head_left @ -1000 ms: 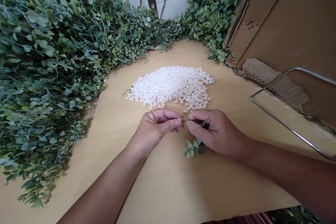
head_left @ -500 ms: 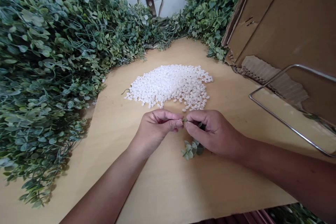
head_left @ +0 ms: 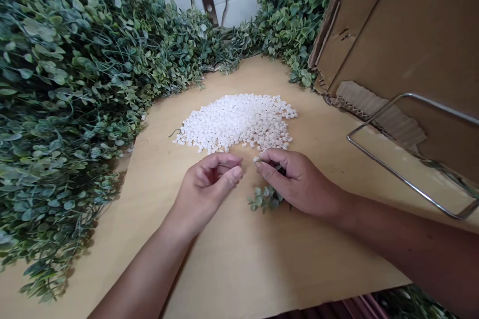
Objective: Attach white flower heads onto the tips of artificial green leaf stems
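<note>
My right hand (head_left: 295, 182) pinches a small green artificial sprig (head_left: 265, 198); its leaves hang below the fingers and a small white piece sits at its stem tip. My left hand (head_left: 207, 184) is a short gap to the left, fingers curled in a pinch, and I cannot make out whether anything is in it. Both hands hover over the wooden table (head_left: 239, 254), just in front of a heap of small white pieces (head_left: 235, 120).
A mass of artificial green foliage (head_left: 67, 89) covers the left side and back of the table. A large cardboard box (head_left: 404, 35) stands at the right, with a bent metal wire frame (head_left: 407, 159) in front of it. A tiled wall is behind.
My hands were touching fingertip to fingertip at the sprig's stem; now the left hand has drawn away to the left. The right hand keeps the sprig, a white piece showing at its tip.
</note>
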A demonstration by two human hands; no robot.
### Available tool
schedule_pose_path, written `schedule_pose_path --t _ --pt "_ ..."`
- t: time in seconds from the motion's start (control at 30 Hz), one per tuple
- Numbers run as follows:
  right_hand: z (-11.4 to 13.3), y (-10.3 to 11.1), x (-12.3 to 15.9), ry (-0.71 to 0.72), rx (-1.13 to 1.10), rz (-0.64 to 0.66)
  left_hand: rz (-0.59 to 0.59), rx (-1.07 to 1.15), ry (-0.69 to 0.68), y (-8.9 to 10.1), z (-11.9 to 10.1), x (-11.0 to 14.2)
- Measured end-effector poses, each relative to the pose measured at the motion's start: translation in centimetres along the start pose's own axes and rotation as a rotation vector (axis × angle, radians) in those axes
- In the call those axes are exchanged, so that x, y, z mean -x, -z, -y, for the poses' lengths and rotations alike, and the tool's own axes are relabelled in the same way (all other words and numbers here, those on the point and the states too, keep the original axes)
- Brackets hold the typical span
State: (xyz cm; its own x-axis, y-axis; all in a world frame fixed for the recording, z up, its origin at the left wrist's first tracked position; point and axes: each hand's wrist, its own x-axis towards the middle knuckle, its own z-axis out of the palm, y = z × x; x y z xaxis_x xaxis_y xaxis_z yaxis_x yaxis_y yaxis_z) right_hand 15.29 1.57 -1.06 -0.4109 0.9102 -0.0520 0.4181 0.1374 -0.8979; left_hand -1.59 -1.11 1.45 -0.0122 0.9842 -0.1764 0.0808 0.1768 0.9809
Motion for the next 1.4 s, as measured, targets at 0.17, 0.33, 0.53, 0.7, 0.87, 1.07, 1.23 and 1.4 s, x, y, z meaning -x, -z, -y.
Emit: schedule_pose_path --t 0.17,0.33,0.53,0.7,0.87,1.07,1.23,1.4 --pt "0.0 0.1 0.0 0.004 0.029 -0.030 0.115 -0.388 -0.231 0.0 -0.6 2.1" --pt "0.0 0.2 0.2 0.024 -0.072 -0.006 0.132 -0.445 -0.246 -1.1 0.3 1.4" --pt "0.3 0.3 0.6 -0.011 -0.173 0.184 -0.010 -0.030 -0.015 -0.3 0.4 0.5" --pt "0.4 -0.1 0.6 -0.013 -0.094 0.108 0.038 0.141 0.030 -0.8 0.3 0.4" --pt "0.2 -0.3 0.5 -0.023 -0.101 0.131 0.032 0.160 0.039 -1.0 0.4 0.3" --pt "0.2 -0.7 0.7 0.020 -0.029 0.109 0.063 0.046 0.042 -0.1 0.4 0.3" --pt "0.1 -0.5 0.9 0.094 0.027 0.114 -0.166 -0.459 -0.176 3.4 0.5 -0.5" --pt "0.1 -0.5 0.9 0.060 0.048 0.120 -0.226 -0.696 -0.267 5.7 1.3 -1.4"
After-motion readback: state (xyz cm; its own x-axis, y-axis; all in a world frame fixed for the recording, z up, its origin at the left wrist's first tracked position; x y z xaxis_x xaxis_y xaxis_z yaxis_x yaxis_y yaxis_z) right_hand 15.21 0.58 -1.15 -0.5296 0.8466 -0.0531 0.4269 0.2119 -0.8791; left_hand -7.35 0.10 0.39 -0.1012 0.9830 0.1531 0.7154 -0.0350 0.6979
